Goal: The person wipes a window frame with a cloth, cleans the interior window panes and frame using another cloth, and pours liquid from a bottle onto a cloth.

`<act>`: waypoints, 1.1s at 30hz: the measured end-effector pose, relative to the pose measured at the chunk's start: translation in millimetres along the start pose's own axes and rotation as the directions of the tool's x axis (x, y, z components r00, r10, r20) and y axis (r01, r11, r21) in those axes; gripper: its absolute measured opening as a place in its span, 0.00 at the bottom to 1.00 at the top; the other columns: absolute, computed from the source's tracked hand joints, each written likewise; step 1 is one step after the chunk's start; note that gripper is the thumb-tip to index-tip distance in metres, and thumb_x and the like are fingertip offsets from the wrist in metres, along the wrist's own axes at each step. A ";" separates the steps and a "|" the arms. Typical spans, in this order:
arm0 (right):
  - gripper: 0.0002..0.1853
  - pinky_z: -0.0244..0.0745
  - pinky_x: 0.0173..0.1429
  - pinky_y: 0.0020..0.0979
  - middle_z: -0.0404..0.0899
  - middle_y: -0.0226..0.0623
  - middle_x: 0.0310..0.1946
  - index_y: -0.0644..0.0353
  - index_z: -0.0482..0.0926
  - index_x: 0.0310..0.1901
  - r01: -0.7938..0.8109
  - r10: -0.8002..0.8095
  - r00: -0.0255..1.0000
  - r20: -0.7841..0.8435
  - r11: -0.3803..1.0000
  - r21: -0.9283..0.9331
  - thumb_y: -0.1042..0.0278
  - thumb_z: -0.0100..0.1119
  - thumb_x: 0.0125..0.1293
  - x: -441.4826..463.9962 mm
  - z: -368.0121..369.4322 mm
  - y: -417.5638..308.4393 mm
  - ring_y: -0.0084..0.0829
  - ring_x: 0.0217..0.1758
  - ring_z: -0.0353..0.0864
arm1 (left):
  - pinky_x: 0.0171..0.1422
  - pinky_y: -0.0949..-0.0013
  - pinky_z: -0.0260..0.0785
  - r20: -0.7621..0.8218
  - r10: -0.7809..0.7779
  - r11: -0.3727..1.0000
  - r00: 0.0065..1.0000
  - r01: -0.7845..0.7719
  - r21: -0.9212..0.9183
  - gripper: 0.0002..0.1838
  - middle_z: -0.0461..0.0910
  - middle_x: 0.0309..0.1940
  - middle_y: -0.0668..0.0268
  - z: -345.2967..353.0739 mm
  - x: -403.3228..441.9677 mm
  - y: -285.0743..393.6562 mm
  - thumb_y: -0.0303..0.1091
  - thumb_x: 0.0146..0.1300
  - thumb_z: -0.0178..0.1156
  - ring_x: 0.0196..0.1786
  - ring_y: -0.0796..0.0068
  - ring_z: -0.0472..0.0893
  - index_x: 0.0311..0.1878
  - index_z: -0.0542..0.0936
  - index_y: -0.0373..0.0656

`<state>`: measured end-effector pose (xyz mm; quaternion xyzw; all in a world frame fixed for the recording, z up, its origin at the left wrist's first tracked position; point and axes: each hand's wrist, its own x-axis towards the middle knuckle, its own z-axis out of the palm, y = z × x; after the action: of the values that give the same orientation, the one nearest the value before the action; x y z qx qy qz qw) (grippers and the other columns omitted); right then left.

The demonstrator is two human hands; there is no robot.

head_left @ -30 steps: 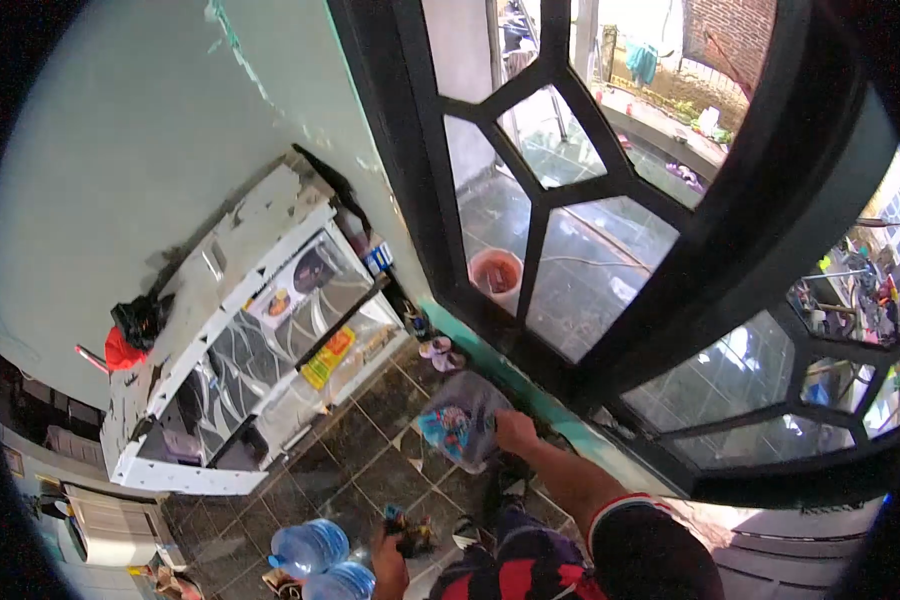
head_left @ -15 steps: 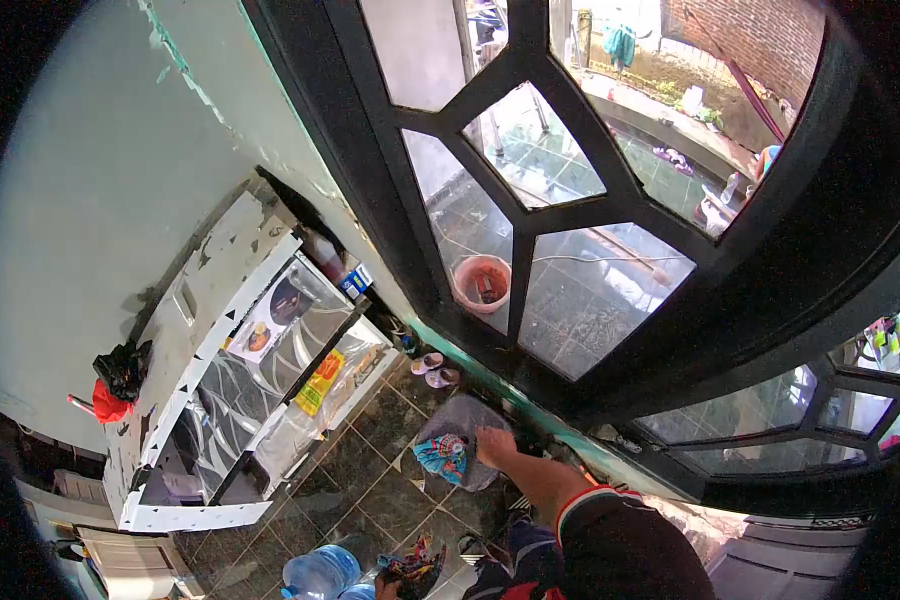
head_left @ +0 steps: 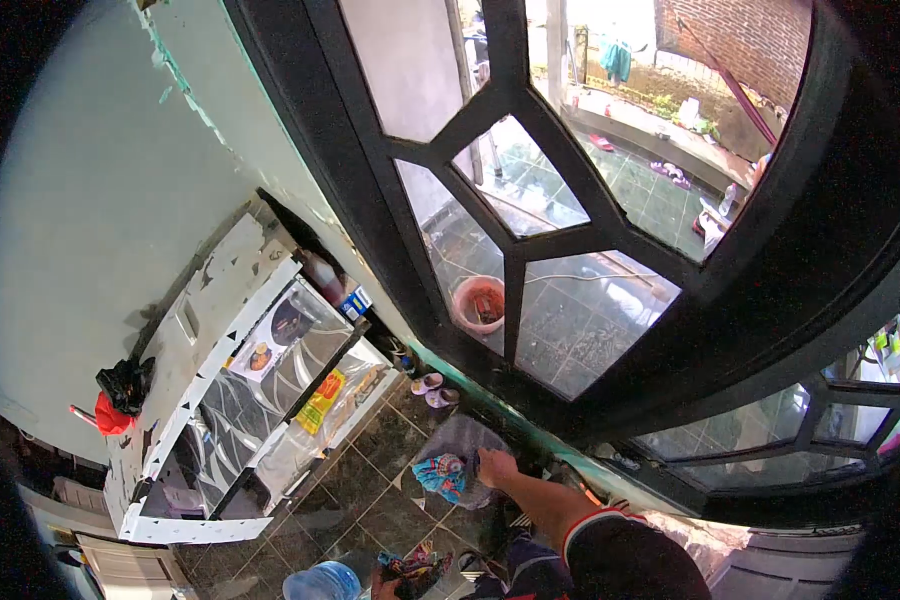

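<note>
My right hand [head_left: 495, 467] is closed at the right edge of a grey, rounded item [head_left: 470, 437] low by the wall; whether it grips the edge is hard to see. A blue patterned cloth [head_left: 440, 477] lies on the left part of the grey item. At the bottom of the view my left hand [head_left: 383, 588] shows only in part, closed round a dark multicoloured cloth [head_left: 420, 572]. Next to it on the left stands a clear blue water bottle [head_left: 322, 582].
A worn white display cabinet [head_left: 260, 390] stands at the left, with black and red bags [head_left: 120, 400] on top. Small purple shoes [head_left: 435, 392] sit by the wall. Black-framed windows [head_left: 515, 240] fill the upper right; behind the glass is a bucket [head_left: 480, 303].
The view has turned, shifting the cabinet down and left. My right hand has stayed by the grey item. My left hand and its cloth have dropped lower in the view.
</note>
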<state>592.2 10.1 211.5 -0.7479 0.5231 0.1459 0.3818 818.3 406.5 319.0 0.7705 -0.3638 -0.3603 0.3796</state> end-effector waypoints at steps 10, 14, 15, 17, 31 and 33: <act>0.45 0.78 0.64 0.53 0.74 0.56 0.65 0.57 0.56 0.79 -0.060 0.066 0.997 -0.050 0.991 0.119 0.53 0.68 0.67 -25.2 -2.4 9.3 0.56 0.64 0.78 | 0.74 0.46 0.66 0.046 0.240 0.880 0.970 -0.237 0.412 0.24 0.77 0.63 0.44 -6.4 23.2 17.0 0.46 0.76 0.47 0.67 0.42 0.74 0.61 0.80 0.38; 0.46 0.77 0.65 0.54 0.70 0.57 0.69 0.54 0.53 0.81 -0.106 0.146 0.972 -0.186 0.972 0.208 0.53 0.68 0.68 -61.5 -18.4 -4.1 0.57 0.64 0.78 | 0.72 0.47 0.68 0.170 0.113 0.834 0.979 -0.187 0.519 0.21 0.79 0.61 0.46 -20.9 39.1 33.2 0.42 0.74 0.55 0.65 0.45 0.76 0.62 0.80 0.38; 0.47 0.77 0.66 0.54 0.69 0.57 0.70 0.53 0.52 0.81 -0.134 0.185 0.963 -0.195 0.959 0.252 0.51 0.67 0.68 -73.0 -23.9 -10.7 0.58 0.65 0.77 | 0.71 0.49 0.69 0.195 0.112 0.823 0.975 -0.200 0.532 0.22 0.79 0.61 0.47 -26.2 44.7 35.4 0.40 0.73 0.55 0.64 0.47 0.77 0.63 0.78 0.38; 0.45 0.76 0.66 0.55 0.68 0.57 0.70 0.53 0.54 0.81 -0.127 0.223 0.923 -0.314 0.946 0.299 0.49 0.67 0.69 -88.2 -23.4 -21.8 0.58 0.65 0.77 | 0.70 0.52 0.70 0.216 0.143 0.853 0.966 -0.231 0.469 0.24 0.79 0.61 0.49 -32.8 61.6 37.3 0.37 0.71 0.55 0.62 0.51 0.78 0.67 0.75 0.38; 0.23 0.79 0.61 0.39 0.83 0.53 0.58 0.58 0.78 0.67 0.458 -0.130 0.874 -0.468 0.540 0.706 0.58 0.63 0.75 -223.9 -9.8 -321.5 0.44 0.59 0.85 | 0.71 0.62 0.71 0.540 0.074 0.900 0.839 0.177 -0.399 0.35 0.73 0.69 0.53 -146.9 144.2 183.2 0.22 0.65 0.51 0.68 0.62 0.77 0.79 0.64 0.39; 0.22 0.80 0.60 0.38 0.82 0.53 0.59 0.57 0.79 0.66 0.471 -0.093 0.848 -0.522 0.584 0.662 0.58 0.64 0.74 -232.9 -19.2 -341.6 0.46 0.59 0.85 | 0.72 0.61 0.71 0.536 0.097 0.819 0.839 0.239 -0.522 0.37 0.72 0.70 0.53 -167.1 142.9 186.9 0.22 0.65 0.50 0.69 0.61 0.76 0.80 0.62 0.41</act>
<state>798.5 207.5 511.1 -0.5998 0.4753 -0.3254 0.5554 971.6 257.6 513.1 0.5020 -0.3008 -0.6682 0.4594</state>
